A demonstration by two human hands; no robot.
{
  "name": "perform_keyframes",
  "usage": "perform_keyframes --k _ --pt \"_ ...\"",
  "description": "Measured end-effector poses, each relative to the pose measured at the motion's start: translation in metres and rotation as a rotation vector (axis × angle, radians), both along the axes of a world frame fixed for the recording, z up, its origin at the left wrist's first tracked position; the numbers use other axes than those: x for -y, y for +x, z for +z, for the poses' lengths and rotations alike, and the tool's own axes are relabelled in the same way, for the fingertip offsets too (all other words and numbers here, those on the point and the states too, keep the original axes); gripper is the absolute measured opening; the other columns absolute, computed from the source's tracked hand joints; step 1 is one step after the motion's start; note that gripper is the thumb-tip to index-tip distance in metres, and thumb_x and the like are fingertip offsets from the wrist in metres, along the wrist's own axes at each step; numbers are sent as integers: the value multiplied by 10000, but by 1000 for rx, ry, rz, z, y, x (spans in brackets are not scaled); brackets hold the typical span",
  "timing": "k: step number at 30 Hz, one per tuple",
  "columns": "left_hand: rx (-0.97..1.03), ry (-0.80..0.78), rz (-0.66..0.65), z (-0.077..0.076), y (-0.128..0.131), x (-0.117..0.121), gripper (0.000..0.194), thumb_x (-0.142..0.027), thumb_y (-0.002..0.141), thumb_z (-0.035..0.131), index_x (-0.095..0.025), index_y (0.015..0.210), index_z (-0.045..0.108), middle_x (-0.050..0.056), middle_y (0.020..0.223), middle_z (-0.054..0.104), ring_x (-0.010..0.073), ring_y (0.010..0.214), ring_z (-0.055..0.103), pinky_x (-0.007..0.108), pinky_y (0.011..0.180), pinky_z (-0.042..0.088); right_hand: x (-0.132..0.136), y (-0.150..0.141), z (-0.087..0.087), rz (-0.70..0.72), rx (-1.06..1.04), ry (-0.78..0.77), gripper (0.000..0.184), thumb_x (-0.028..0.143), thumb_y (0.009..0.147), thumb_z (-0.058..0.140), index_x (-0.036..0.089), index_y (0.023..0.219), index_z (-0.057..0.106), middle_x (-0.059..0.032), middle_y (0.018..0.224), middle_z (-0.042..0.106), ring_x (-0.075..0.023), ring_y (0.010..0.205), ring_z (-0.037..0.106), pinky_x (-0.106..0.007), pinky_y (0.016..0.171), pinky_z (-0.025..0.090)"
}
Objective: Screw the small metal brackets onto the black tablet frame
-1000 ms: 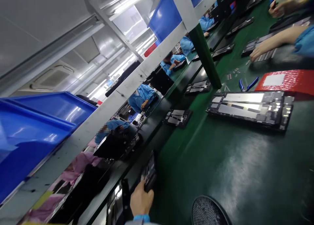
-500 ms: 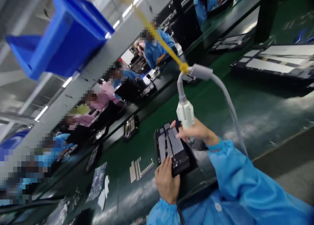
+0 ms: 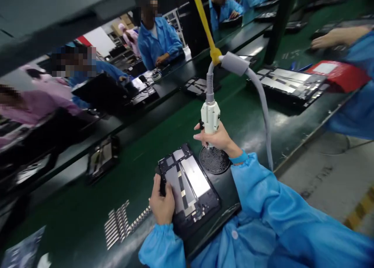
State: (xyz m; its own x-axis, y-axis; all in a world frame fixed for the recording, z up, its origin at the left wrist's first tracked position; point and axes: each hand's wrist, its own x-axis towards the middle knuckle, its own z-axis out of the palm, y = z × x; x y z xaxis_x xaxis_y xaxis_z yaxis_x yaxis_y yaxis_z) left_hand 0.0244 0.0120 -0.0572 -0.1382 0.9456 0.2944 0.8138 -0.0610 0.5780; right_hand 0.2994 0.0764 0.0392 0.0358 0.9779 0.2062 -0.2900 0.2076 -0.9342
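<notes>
My right hand [image 3: 217, 137] grips a white electric screwdriver [image 3: 210, 116], its grey cable looping up to a yellow cord. The screwdriver's lower end is over a round black dish with a perforated, grid-like face [image 3: 214, 160]. My left hand [image 3: 163, 203] holds the left edge of an opened tablet [image 3: 193, 178], thumb on top and fingers along the side. Silver-grey plates, dark strips and small boards show inside the tablet, which lies tilted on the green bench. Left of that hand lie rows of small metallic pieces [image 3: 117, 223].
More opened tablets [image 3: 289, 82] lie on the green bench at the right, near a red bag [image 3: 340, 75] and a co-worker's hand [image 3: 341, 38]. Another opened unit [image 3: 102, 158] is at the left. A clear plastic bag [image 3: 25, 246] lies bottom left. Co-workers sit across the line.
My right hand has moved the screwdriver from above the tablet to the round dish. My left hand has shifted from the tablet's near end to its left edge. The view has turned right.
</notes>
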Motion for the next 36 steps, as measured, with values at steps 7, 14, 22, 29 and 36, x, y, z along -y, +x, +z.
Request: perform_keyframes --k 7,14,22,29,36 --pt "148 77 -39 6 16 20 511 -161 864 404 -150 1368 483 73 1407 483 211 1301 454 328 1098 381 -6 -6 -8 -150 48 -22 340 307 609 777 133 782 541 52 434 513 -95 361 476 -234 392 411" --pt "100 242 -150 5 38 37 600 -81 826 464 -236 1405 441 53 1413 472 218 1272 486 378 1155 300 -10 -12 -15 -163 124 -22 317 286 624 752 125 836 580 56 429 514 -101 365 479 -243 404 423" --pt "97 363 -305 2 40 40 312 -99 856 559 -210 1132 654 39 998 722 174 954 677 496 1127 319 -14 -18 -23 -131 154 -13 323 277 634 746 126 880 600 57 433 520 -103 367 479 -244 410 426" --pt "82 324 -388 9 40 38 279 -97 863 552 -173 1112 651 62 1043 706 182 1005 656 428 1081 401 -16 -21 -24 -143 139 -34 323 269 617 748 120 859 595 54 440 524 -100 363 478 -237 402 410" --pt "54 359 -230 31 34 37 163 -183 832 624 -185 980 693 44 924 672 152 823 645 266 770 515 -14 -24 -24 -123 151 -66 287 233 581 750 125 789 583 55 454 515 -101 364 485 -232 395 404"
